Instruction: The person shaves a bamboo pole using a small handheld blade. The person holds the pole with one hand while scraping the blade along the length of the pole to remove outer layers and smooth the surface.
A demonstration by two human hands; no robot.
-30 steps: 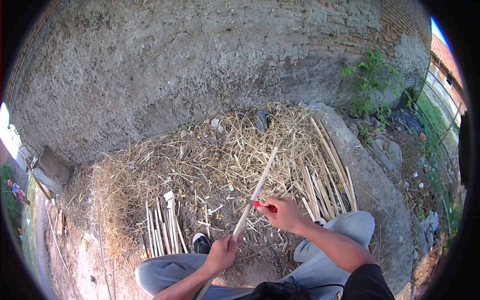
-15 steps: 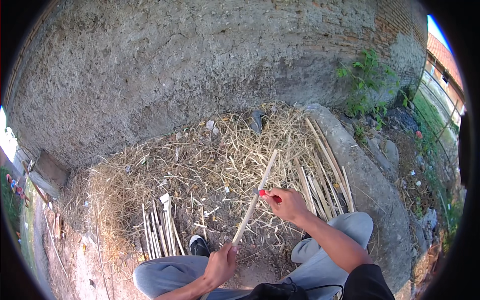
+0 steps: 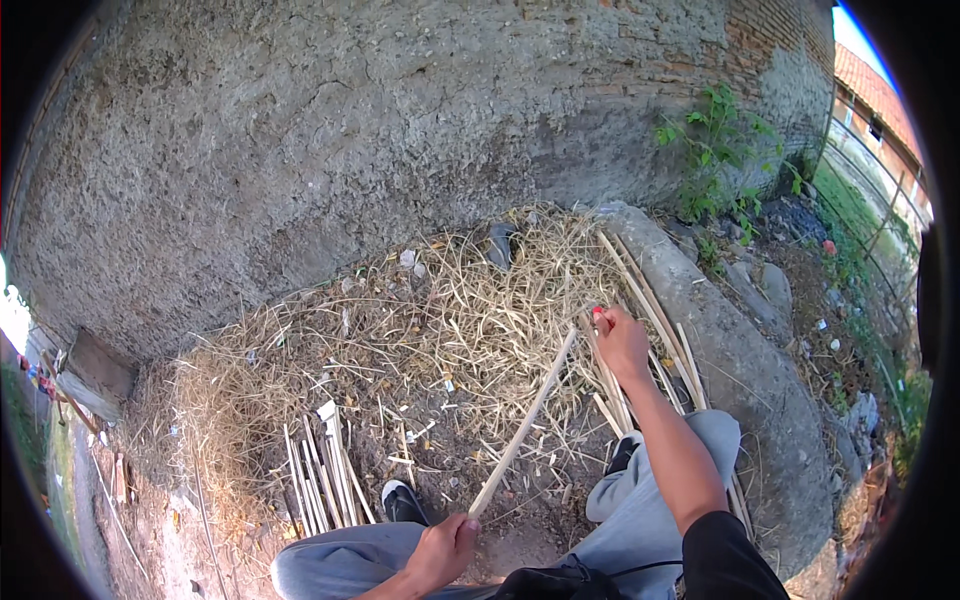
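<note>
Up along the strip (image 3: 525, 425), the right hand (image 3: 622, 345) has been moved since the earlier frame, from mid-length to just beside the far tip. Nearest, the strip is gripped low down in the left hand (image 3: 445, 553), the rest slanting ahead and rightward of that grip. Beyond, a red tool (image 3: 599, 315) is pinched in the right hand. Being held by one hand only, the strip could be twisted loose by a hard pull; if the tool is edged and skidded back, the left hand could be nicked. Past both grips, straw (image 3: 490, 310) is spread. The tool's working end and any contact with the strip cannot be made out; the strip's near end is hidden.
</note>
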